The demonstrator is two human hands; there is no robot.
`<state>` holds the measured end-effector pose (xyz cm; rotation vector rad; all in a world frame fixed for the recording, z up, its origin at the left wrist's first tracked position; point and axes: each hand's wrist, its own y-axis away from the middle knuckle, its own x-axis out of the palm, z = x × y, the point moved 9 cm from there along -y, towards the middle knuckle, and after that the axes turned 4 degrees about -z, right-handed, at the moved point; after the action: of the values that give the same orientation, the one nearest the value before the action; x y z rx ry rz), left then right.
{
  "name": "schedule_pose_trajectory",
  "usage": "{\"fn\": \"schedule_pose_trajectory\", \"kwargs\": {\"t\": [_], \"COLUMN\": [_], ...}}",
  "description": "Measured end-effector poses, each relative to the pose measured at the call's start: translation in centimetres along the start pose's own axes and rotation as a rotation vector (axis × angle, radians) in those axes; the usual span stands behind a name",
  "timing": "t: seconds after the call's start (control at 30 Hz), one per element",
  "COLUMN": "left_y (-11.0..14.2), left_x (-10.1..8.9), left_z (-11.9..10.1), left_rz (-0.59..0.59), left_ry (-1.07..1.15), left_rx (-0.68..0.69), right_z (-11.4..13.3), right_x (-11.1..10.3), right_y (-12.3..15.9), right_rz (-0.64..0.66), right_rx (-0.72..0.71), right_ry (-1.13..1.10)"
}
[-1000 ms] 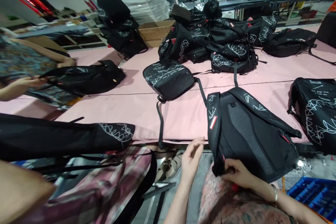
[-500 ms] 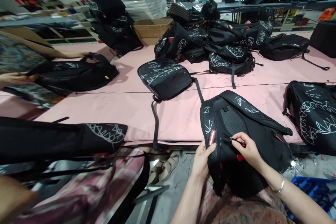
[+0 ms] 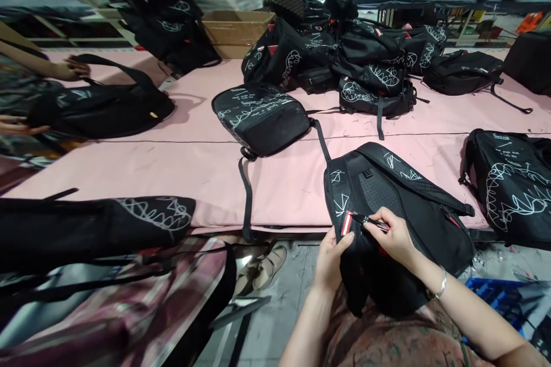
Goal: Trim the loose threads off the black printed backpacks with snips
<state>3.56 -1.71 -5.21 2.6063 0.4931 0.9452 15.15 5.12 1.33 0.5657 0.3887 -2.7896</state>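
Lower right of the frame: one black backpack [image 3: 400,195], part-way over the pink table's [image 3: 284,189] edge. My left hand [image 3: 330,258]: pinching its strap beside the red-and-white tag [image 3: 346,222]. My right hand [image 3: 392,236]: gripping a slim black tool [image 3: 370,220], tip at that tag.

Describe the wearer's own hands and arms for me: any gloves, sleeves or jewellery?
The left hand and right hand are both ungloved, and no sleeve shows on the visible part of either arm. A shiny, silver-coloured bracelet circles the right wrist. The left wrist shows no bracelet or watch. Finer details, such as nail finish, are too small to tell.
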Motion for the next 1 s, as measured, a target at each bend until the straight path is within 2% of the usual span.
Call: {"fn": "schedule_pose_trajectory", "kwargs": {"t": [0.2, 0.33, 0.43, 0.63, 0.77, 0.87, 1.0], "left_y": [0.0, 0.0, 0.0, 0.1, 0.2, 0.2, 0.2], "left_x": [-0.3, -0.5, -0.7, -1.2, -1.4, -1.9, -2.5], "left_z": [0.2, -0.2, -0.7, -1.0, -1.4, -2.3, -3.7], "left_rz": [-0.003, 0.008, 0.002, 0.018, 0.052, 0.05, 0.086], "left_ry": [0.011, -0.019, -0.057, -0.076, -0.067, -0.07, -0.121], "left_rx": [-0.001, 0.024, 0.036, 0.045, 0.056, 0.09, 0.143], "right_z": [-0.4, -1.2, -1.2, -0.2, -1.1, -2.0, -1.8], "right_x": [0.3, -0.1, -0.1, 1.2, 2.0, 2.6, 3.9], "right_y": [-0.2, 0.0, -0.4, -1.9, -3.0, -4.5, -6.5], "right_rz": [0.004, 0.008, 0.059, 0.174, 0.217, 0.317, 0.553], "right_rx": [-0.035, 0.036, 0.059, -0.012, 0.011, 0.062, 0.055], "right_ry": [0.032, 0.052, 0.04, -0.015, -0.125, -0.206, -0.17]}}
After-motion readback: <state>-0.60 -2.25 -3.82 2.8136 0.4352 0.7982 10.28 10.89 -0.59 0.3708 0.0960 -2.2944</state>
